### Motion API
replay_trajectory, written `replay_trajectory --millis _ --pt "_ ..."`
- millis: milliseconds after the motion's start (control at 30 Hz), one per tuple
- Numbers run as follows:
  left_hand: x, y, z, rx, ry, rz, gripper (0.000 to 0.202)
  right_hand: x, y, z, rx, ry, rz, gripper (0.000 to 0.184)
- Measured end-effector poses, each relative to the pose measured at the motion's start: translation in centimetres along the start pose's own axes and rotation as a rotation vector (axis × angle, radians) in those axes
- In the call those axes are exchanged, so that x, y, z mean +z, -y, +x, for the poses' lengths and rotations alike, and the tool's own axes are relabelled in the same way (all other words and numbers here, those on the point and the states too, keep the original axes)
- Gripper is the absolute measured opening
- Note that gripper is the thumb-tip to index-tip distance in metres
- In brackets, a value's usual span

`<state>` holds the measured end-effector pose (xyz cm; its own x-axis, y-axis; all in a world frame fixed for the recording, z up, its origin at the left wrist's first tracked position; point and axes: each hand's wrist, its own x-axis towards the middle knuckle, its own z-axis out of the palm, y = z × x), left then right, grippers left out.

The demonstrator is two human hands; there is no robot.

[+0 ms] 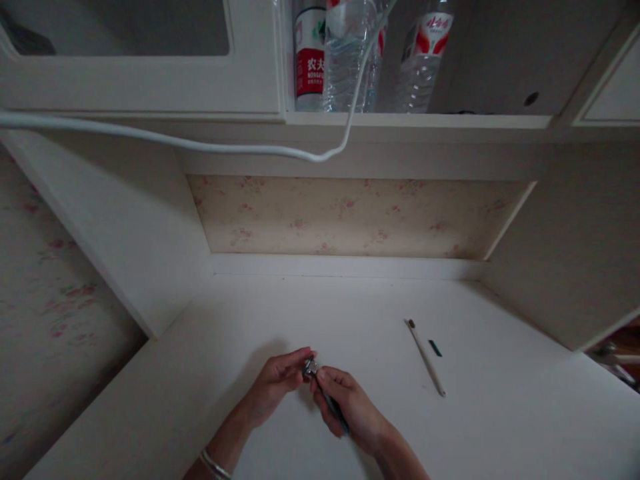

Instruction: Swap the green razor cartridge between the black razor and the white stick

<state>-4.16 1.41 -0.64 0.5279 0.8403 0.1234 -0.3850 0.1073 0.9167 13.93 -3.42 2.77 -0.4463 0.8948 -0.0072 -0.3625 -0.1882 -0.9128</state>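
Observation:
Over the white desk, both of my hands meet on what looks like a razor (333, 407) with a dark handle and a shiny metal head. My right hand (350, 407) is closed around the handle, thumb on top near the head. The fingers of my left hand (277, 380) pinch the metal head (310, 366) from the left side. Part of the head is hidden behind the fingertips, and its details are too small to make out. To the right of my hands lie a pale toothbrush (427, 358) with dark bristles and a small dark green strip (435, 348).
Above the desk (350, 313) runs a cabinet shelf (420, 121) with several plastic bottles (423, 57). A white cable (225, 148) hangs across in front of it. Side panels (130, 220) enclose the desk left and right, with flowered wallpaper (350, 217) behind.

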Motion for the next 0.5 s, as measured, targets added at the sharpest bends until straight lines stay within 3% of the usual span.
replay_trajectory --millis 267,500 --pt "-0.3 -1.3 -0.2 -0.081 0.011 0.139 0.054 -0.4 0.0 -0.1 0.032 0.03 -0.057 0.047" --pt "0.3 -2.2 -0.1 -0.034 0.068 0.25 0.057 0.1 0.2 -0.2 0.048 0.022 -0.117 0.052"
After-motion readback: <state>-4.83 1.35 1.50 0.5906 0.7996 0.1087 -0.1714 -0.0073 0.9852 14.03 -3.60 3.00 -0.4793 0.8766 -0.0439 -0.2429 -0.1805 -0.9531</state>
